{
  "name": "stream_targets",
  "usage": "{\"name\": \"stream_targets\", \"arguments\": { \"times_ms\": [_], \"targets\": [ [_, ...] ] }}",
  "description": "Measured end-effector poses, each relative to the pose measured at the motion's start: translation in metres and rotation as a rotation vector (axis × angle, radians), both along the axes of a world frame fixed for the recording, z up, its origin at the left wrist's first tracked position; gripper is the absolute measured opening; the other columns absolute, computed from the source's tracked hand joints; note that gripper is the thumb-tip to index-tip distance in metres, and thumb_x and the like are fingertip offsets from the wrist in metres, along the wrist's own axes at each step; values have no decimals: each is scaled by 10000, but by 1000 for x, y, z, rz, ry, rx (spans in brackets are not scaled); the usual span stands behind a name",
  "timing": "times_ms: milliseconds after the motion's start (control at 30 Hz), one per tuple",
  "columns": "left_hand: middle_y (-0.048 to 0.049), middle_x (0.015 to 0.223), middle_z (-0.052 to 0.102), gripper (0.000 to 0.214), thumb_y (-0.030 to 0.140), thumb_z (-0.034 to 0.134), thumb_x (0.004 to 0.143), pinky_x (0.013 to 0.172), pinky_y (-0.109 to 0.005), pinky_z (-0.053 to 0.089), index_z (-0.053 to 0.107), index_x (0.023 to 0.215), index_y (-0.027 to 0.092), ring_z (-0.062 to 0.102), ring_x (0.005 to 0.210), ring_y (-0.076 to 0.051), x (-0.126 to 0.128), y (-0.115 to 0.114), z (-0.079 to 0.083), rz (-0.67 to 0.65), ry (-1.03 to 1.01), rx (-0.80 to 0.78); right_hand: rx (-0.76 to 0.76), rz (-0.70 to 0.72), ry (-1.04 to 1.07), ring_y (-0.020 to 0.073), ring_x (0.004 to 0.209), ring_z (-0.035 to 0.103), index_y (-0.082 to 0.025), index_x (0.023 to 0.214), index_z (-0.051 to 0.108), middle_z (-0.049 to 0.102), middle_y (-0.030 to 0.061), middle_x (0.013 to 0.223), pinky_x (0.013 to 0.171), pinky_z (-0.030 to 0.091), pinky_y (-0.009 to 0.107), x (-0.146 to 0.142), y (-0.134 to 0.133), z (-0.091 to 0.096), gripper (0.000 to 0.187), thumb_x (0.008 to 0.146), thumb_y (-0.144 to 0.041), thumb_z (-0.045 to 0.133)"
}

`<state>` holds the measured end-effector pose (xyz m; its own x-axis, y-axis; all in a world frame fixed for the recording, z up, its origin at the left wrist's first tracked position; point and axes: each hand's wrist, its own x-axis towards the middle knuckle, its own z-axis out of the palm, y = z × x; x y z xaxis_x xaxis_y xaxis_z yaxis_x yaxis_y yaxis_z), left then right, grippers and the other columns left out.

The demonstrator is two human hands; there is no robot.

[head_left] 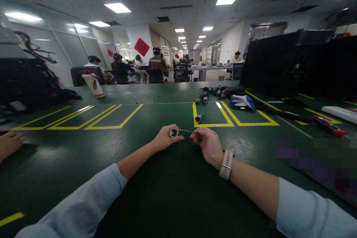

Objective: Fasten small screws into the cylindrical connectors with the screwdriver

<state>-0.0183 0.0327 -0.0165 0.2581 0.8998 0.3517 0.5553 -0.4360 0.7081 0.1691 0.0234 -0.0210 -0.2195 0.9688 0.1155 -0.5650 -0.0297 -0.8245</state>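
Over the green table (pixel 139 178), my left hand (pixel 162 138) is closed around a small round metal part (pixel 173 132), with a bright rim and dark inside turned toward me. From its right side a thin rod or wire (pixel 186 131) runs to my right hand (pixel 208 143), whose fingertips pinch the far end. Whether the rod is fixed to the round part or only touches it, I cannot tell. A similar cone-shaped metal piece (pixel 199 118) lies just beyond, inside a yellow tape frame (pixel 214 125).
Farther back are several dark metal connectors (pixel 205 97) and a blue-white glove (pixel 242 102). A red-black handled tool (pixel 327 124) lies right, below black monitors (pixel 276 59). A white cup (pixel 94 84) stands back left. Another person's hand (pixel 10 143) rests at the left edge.
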Motion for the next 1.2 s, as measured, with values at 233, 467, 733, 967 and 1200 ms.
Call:
{"name": "stream_targets", "arguments": {
  "times_ms": [233, 467, 733, 967, 1200],
  "targets": [
    [12, 740, 542, 435, 476, 708, 580, 597, -262, 388, 524, 828, 170, 505, 668, -154, 8, -3, 6, -57, 434, 29, 441, -117, -559, 174, 791, 545, -189, 838, 607, 597, 30, 851, 719, 426, 324, -3, -9, 5, 136, 769, -283, 536],
    [-54, 958, 573, 487, 405, 711, 597, 744, -333, 427, 487, 962, 172, 548, 874, -230, 19, -14, 8, -111, 500, -3, 722, -101, -905, 176, 824, 519, -195, 846, 514, 551, 18, 893, 725, 426, 316, -3, -15, 3, 245, 646, -129, 640],
    [-111, 1156, 502, 770, 524, 708, 559, 940, -434, 358, 408, 1171, 167, 469, 1078, -279, 17, -14, 6, -109, 461, 209, 921, -278, -938, 171, 782, 502, -192, 792, 480, 527, 24, 830, 705, 427, 301, 4, -9, 12, 150, 689, -100, 542],
    [-141, 1312, 354, 833, 528, 652, 640, 1021, -483, 289, 281, 1307, 195, 328, 1229, -294, 12, -9, 1, 91, 418, 295, 855, -792, -1014, 190, 749, 484, -196, 777, 457, 491, 37, 801, 667, 417, 312, 33, 31, 21, 135, 686, -136, 536],
    [-114, 1324, 354, 704, 487, 658, 656, 1001, -470, 336, 389, 1248, 218, 355, 1222, -289, 18, -14, 8, 16, 494, 185, 799, -794, -1430, 224, 807, 481, -187, 755, 475, 501, 70, 829, 693, 418, 323, 59, 67, 10, 119, 678, -125, 540]
  ]
}}
